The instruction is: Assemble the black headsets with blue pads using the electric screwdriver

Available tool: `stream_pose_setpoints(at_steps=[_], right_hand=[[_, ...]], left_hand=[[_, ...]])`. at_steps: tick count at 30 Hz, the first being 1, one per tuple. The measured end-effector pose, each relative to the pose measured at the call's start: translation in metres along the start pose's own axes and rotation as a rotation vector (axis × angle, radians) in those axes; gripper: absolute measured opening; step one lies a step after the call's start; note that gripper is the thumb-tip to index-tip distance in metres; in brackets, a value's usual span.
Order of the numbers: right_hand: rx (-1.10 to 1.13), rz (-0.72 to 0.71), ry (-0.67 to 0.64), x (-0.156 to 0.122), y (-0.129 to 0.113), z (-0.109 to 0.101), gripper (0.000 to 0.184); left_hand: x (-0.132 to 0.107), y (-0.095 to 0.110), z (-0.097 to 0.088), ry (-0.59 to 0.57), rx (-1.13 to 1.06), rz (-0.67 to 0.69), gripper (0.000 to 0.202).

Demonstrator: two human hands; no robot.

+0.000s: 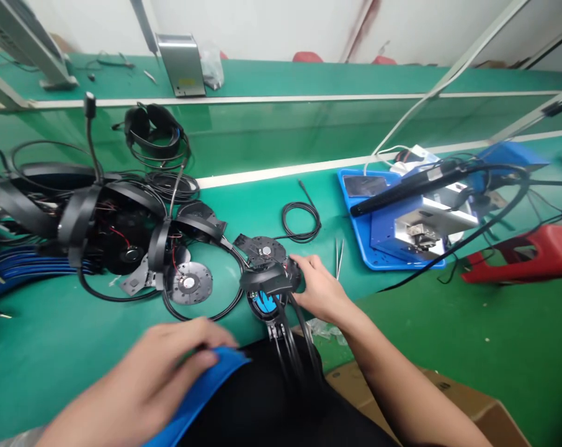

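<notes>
Where the headset pile [108,230] lies: far left of the green bench [53,347]; bands, cables and speaker discs tangled.
Left hand [155,372]: low at the near edge, blurred; fingers folded down onto the blue sheet [201,388], gripping its end.
Earcup [269,282]: centre of the bench, near the front edge, blue inside showing, black cables hanging below it.
Right hand [321,288]: just right of the earcup, fingers closed around its side.
Coiled cable [301,221]: behind the earcup, apart.
Tweezers [339,257]: beside the right hand.
Blue tray [358,233]: right, carrying a metal fixture.
</notes>
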State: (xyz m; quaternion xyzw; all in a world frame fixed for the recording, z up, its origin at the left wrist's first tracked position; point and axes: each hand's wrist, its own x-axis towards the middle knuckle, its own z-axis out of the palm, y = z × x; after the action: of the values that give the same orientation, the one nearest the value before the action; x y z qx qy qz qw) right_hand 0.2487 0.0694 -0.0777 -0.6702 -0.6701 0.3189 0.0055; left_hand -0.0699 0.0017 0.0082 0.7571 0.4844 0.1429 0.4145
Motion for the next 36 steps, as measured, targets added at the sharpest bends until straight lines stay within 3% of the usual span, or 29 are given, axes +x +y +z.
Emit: stream_pose_setpoints(at_steps=[3,6,9,14,20,24,25,28,30,36], right_hand=[[0.025,-0.009,0.003,0.002,-0.001,-0.003,0.074],[0.065,0.003,0.013,0.004,-0.001,-0.005,0.065],[0.134,0.022,0.023,0.003,0.003,-0.005,0.053],[0.321,-0.015,-0.004,-0.012,0.018,0.002,0.048],[0.768,-0.044,0.259,-0.048,0.028,-0.006,0.061],[0.897,0.014,0.134,-0.061,0.024,-0.035,0.029],[0.919,0.040,0.055,-0.061,0.022,-0.043,0.025],[1.029,0.078,-0.246,-0.050,0.017,-0.061,0.037],[1.080,0.058,-0.353,-0.035,0.015,-0.065,0.043],[1.025,0.151,-0.138,0.014,0.016,-0.047,0.031]], left_hand=[[0.050,0.006,0.034,-0.206,-0.057,0.096,0.028],[0.078,-0.002,0.061,-0.181,0.072,0.087,0.025],[0.080,-0.010,0.072,-0.164,0.169,0.071,0.023],[0.073,-0.012,0.072,-0.140,0.178,0.030,0.019],[0.076,-0.017,0.073,-0.149,0.137,0.032,0.020],[0.076,-0.019,0.072,-0.141,0.129,0.031,0.019],[0.076,-0.019,0.071,-0.140,0.117,0.032,0.019],[0.074,-0.018,0.070,-0.143,0.079,0.039,0.020],[0.074,-0.017,0.071,-0.147,0.063,0.039,0.020],[0.070,-0.014,0.066,-0.113,-0.004,0.031,0.020]])
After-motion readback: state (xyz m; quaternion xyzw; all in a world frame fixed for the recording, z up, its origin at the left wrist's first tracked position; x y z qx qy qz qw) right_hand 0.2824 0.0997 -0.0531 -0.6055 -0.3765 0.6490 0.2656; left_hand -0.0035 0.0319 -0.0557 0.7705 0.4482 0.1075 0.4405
